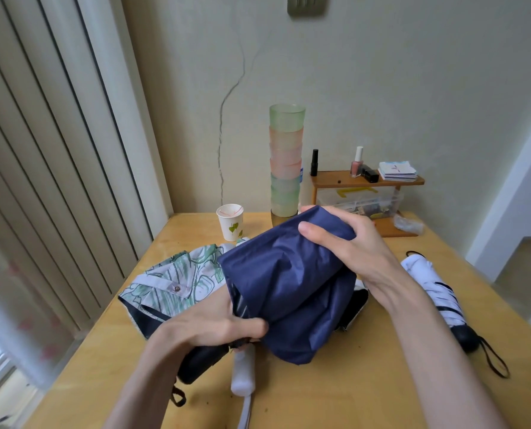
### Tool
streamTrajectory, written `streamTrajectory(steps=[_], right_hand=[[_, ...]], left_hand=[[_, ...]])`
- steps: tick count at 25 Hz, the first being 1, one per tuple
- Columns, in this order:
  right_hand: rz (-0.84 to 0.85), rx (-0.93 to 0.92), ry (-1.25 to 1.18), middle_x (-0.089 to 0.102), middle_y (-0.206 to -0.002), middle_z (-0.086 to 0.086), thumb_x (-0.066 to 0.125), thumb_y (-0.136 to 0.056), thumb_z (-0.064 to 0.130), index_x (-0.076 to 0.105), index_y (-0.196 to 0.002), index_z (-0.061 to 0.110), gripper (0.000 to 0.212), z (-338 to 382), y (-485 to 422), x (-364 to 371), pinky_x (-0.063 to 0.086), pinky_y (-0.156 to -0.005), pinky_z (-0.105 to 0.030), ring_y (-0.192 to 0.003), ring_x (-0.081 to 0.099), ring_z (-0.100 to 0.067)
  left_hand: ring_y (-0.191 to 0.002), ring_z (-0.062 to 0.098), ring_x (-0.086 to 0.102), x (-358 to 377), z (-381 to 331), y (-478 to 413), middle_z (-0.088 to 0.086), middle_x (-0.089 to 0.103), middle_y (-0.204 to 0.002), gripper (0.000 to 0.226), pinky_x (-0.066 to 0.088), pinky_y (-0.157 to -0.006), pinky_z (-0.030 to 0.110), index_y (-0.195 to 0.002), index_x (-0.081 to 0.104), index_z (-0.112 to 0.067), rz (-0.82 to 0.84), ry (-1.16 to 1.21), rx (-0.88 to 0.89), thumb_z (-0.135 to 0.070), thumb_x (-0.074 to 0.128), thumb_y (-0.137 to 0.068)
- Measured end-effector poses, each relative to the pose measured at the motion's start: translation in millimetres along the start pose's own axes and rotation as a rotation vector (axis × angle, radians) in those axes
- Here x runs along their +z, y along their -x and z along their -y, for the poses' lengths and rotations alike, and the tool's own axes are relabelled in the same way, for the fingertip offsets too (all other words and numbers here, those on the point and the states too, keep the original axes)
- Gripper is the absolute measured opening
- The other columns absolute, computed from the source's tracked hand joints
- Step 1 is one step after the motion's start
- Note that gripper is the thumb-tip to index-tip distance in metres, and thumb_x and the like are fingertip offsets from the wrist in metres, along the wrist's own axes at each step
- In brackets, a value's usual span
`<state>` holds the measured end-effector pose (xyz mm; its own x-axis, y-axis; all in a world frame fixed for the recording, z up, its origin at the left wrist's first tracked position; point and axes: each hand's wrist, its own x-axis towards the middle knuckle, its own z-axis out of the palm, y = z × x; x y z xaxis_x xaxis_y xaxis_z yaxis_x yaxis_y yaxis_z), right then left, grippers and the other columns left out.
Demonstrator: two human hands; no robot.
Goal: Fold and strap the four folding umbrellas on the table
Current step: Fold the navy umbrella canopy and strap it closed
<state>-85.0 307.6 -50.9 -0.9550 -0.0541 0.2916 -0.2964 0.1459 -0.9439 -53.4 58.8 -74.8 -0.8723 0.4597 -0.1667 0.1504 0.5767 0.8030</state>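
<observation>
While the navy-blue fabric folding umbrella [285, 292] is held over the light wooden table [366, 382], the right hand [347, 239] clasps its far end and the left hand [214, 326] grips its near end; a white folded umbrella [434, 289] lies rightward.

Both bare forearms enter from the lower edge and converge toward the middle. Left hand [214, 328]: knuckles up, fingers curled, thumb pinching the near end of the navy umbrella [289, 289]. Right hand [347, 239]: held higher, wrist bent, fingers and thumb wrapped over the umbrella's far end.
</observation>
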Motion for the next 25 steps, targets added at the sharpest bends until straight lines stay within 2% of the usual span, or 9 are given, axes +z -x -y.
streamTrajectory(steps=[3, 6, 9, 11, 13, 16, 20, 22, 25], right_hand=[[-0.18, -0.017, -0.114, 0.08, -0.092, 0.011, 0.089, -0.084, 0.025, 0.079, -0.098, 0.011, 0.022, -3, -3, 6, 0.055, -0.077, -0.019, -0.091, 0.075, -0.005], [-0.379, -0.028, -0.201, 0.075, -0.083, 0.008, 0.092, -0.082, 0.024, 0.072, -0.094, -0.001, 0.034, -8, -10, 0, 0.054, -0.075, -0.023, -0.082, 0.071, -0.008], [-0.5, 0.001, -0.241, 0.079, -0.101, -0.001, 0.094, -0.077, 0.035, 0.077, -0.101, 0.006, 0.042, -11, -13, -7, 0.057, -0.088, -0.034, -0.096, 0.074, -0.016], [-0.55, -0.027, -0.238, 0.071, -0.083, -0.004, 0.091, -0.083, 0.028, 0.07, -0.089, 0.0, 0.036, -10, -13, -6, 0.053, -0.079, -0.033, -0.082, 0.066, -0.014], [-0.594, -0.069, -0.182, 0.056, -0.071, -0.002, 0.088, -0.087, 0.027, 0.058, -0.074, 0.002, 0.04, -9, -13, -1, 0.043, -0.069, -0.03, -0.071, 0.052, -0.012], [-0.645, -0.069, -0.157, 0.051, -0.064, 0.006, 0.087, -0.087, 0.029, 0.056, -0.067, 0.017, 0.039, -8, -12, 7, 0.041, -0.065, -0.027, -0.067, 0.046, -0.009], [-0.679, -0.042, -0.229, 0.045, -0.061, 0.01, 0.087, -0.088, 0.028, 0.051, -0.063, 0.021, 0.044, -6, -12, 5, 0.037, -0.064, -0.027, -0.065, 0.041, -0.01], [-0.653, -0.062, -0.205, 0.043, -0.061, 0.01, 0.085, -0.09, 0.031, 0.049, -0.062, 0.021, 0.046, -4, -11, 6, 0.036, -0.06, -0.026, -0.064, 0.04, -0.01], [-0.605, -0.102, -0.164, 0.038, -0.058, 0.011, 0.082, -0.093, 0.033, 0.045, -0.061, 0.021, 0.05, 1, -8, 17, 0.032, -0.056, -0.022, -0.06, 0.035, -0.009]], left_hand=[[-0.068, 0.008, 0.071, -2, -3, 5, -0.007, 0.076, -0.073, 0.021, 0.054, -0.065, 0.02, -0.096, 0.059, -0.014, -0.008, 0.107, 0.058, -0.004, 0.075, -0.087], [-0.098, 0.014, 0.075, -18, 9, 0, -0.005, 0.079, -0.112, 0.043, 0.059, -0.081, 0.025, -0.127, 0.066, -0.027, -0.139, 0.213, 0.218, -0.009, 0.065, -0.088], [-0.095, 0.034, 0.076, -33, 21, -10, 0.001, 0.08, -0.101, 0.048, 0.064, -0.076, 0.032, -0.117, 0.074, -0.022, -0.572, 0.284, 0.284, 0.013, 0.046, -0.1], [-0.096, 0.03, 0.075, -27, 9, -8, -0.001, 0.078, -0.1, 0.04, 0.063, -0.081, 0.034, -0.11, 0.072, -0.014, -0.988, 0.185, 0.465, 0.011, 0.044, -0.094], [-0.093, 0.026, 0.07, -1, -15, -7, 0.004, 0.073, -0.099, 0.029, 0.056, -0.084, 0.033, -0.099, 0.073, -0.005, -1.185, -0.131, 0.746, 0.008, 0.051, -0.086], [-0.098, 0.028, 0.069, 44, -20, -27, 0.006, 0.073, -0.106, 0.015, 0.055, -0.085, 0.037, -0.104, 0.078, -0.005, -1.004, -0.511, 0.957, -0.004, 0.068, -0.093], [-0.13, 0.02, 0.055, 41, 18, -53, 0.002, 0.06, -0.146, 0.055, 0.044, -0.111, 0.034, -0.151, 0.053, -0.016, -0.876, -0.624, 0.597, -0.041, 0.062, -0.103], [-0.124, 0.02, 0.055, 33, 28, -53, -0.002, 0.061, -0.144, 0.069, 0.043, -0.102, 0.029, -0.154, 0.045, -0.021, -0.801, -0.631, 0.536, -0.042, 0.068, -0.093], [-0.116, 0.027, 0.062, 28, 24, -49, -0.004, 0.059, -0.137, 0.079, 0.054, -0.083, 0.037, -0.147, 0.041, -0.029, -0.697, -0.602, 0.464, -0.028, 0.07, -0.074]])
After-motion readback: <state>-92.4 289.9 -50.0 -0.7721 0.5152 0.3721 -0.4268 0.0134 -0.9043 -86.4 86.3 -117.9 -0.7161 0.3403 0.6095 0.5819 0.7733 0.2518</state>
